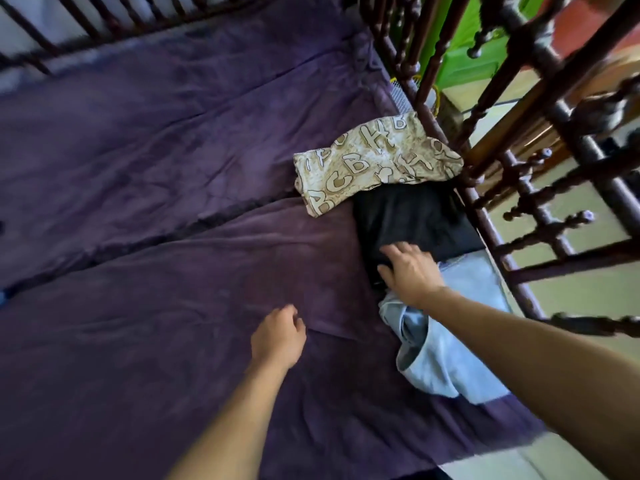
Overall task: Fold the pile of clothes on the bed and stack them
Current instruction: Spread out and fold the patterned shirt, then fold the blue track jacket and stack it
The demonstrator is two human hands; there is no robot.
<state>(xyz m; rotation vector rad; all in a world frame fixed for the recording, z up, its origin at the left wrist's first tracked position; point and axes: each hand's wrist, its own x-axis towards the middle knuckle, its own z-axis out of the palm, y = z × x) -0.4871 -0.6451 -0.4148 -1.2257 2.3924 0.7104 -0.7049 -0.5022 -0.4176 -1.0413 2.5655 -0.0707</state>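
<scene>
The right grip (410, 273), a bare hand, is shown spread, its fingers laid flat on the near left corner of a folded black garment (419, 220); nothing is pinched. The left grip (277, 336) is seen loosely curled and holding nothing, over a purple bedsheet (156, 202); whether it touches the sheet cannot be told. The black garment is placed at the right edge of the bed, just beside a dark turned-wood bed rail (485, 220). Its far edge is overlapped by a beige cloth (374, 161) printed with letters. Its near edge is met by a light blue garment (450, 351), which is crumpled and lies under the right wrist. The three clothes are grouped together, apart from the left grip. Beyond the rail a pale floor (571, 299) and a green object (464, 64) are visible.
</scene>
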